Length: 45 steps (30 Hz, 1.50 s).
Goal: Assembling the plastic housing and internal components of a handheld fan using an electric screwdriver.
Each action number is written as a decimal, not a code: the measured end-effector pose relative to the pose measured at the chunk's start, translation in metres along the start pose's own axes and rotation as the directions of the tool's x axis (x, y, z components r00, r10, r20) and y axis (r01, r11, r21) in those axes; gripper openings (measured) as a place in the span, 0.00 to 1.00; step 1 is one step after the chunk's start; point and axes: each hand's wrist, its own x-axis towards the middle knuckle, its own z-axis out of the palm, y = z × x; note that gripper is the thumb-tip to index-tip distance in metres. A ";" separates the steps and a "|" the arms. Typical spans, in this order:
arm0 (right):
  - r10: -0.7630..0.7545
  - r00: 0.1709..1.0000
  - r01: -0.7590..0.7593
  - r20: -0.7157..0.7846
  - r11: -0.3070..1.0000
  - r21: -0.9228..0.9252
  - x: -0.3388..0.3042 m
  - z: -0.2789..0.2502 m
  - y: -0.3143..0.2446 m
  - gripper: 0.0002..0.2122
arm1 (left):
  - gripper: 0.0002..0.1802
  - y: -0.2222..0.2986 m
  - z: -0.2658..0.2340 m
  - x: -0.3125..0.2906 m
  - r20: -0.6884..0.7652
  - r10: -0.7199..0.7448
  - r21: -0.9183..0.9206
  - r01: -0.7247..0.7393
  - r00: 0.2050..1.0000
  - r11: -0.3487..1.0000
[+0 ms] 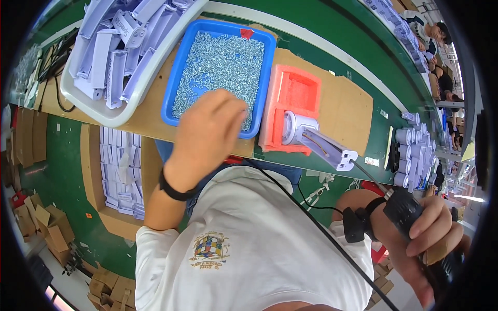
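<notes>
Over the blue tray [167,98] of small silver screws [223,57] is my left hand [207,129], its fingers curled together at the near part of the pile. Whatever the fingertips hold, if anything, is hidden. My right hand [436,228] is wrapped round a black electric screwdriver [403,211] at the lower right. The screwdriver's long thin bit points up and left, its tip at the end of a white plastic arm [332,150]. The arm's round base sits in a red foam block [274,98], and a thin wire shows along its open channel.
A pale bin [111,118] heaped with white plastic parts stands left of the tray. Below it, a carton [93,179] holds rows of white parts. Several white cylindrical parts [403,151] stand at the right. A black cable [316,223] crosses in front of my body. Other people sit at the far right.
</notes>
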 end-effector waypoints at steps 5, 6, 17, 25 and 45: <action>-0.105 0.991 0.108 -0.081 0.994 0.036 -0.002 0.001 0.014 0.40 | 0.06 -0.004 -0.016 0.006 0.195 -0.184 0.299 0.120 0.963 0.947; -0.124 0.987 0.129 -0.098 0.991 0.041 -0.002 0.002 0.017 0.40 | 0.05 -0.004 -0.016 0.006 0.226 -0.191 0.292 0.121 0.955 0.949; -0.191 0.962 0.208 -0.195 0.976 0.068 -0.008 -0.003 0.025 0.40 | 0.02 0.009 0.005 0.007 0.076 -0.199 -0.280 0.212 0.977 0.936; -0.070 0.988 0.087 -0.137 0.989 0.123 -0.003 0.005 0.021 0.38 | 0.07 0.028 0.033 0.008 0.099 -0.271 -0.673 0.265 0.957 0.690; -0.171 0.926 0.250 -0.337 0.946 0.207 -0.020 -0.014 0.029 0.29 | 0.12 0.029 0.054 0.010 -0.061 0.077 -0.497 -0.097 0.995 0.863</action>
